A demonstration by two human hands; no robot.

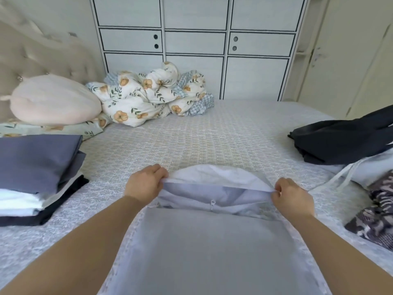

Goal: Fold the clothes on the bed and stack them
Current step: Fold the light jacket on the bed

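Observation:
A light grey zip-up garment point(210, 248) lies flat on the bed in front of me, its white hood point(214, 175) at the far end and a zipper pull near the collar. My left hand point(144, 183) pinches the left edge of the hood opening. My right hand point(292, 196) pinches the right edge, and the fabric is stretched between them. A stack of folded clothes point(36, 173) sits at the left, with a slate-blue piece on top, white and black ones beneath.
Unfolded clothes lie at the right: a black garment point(340, 139), a pale one with drawstrings point(370, 173) and a dark patterned one point(376, 220). A floral duvet point(151, 96) and pink pillow point(55, 101) lie at the bed's far left. White cabinets point(195, 45) stand behind.

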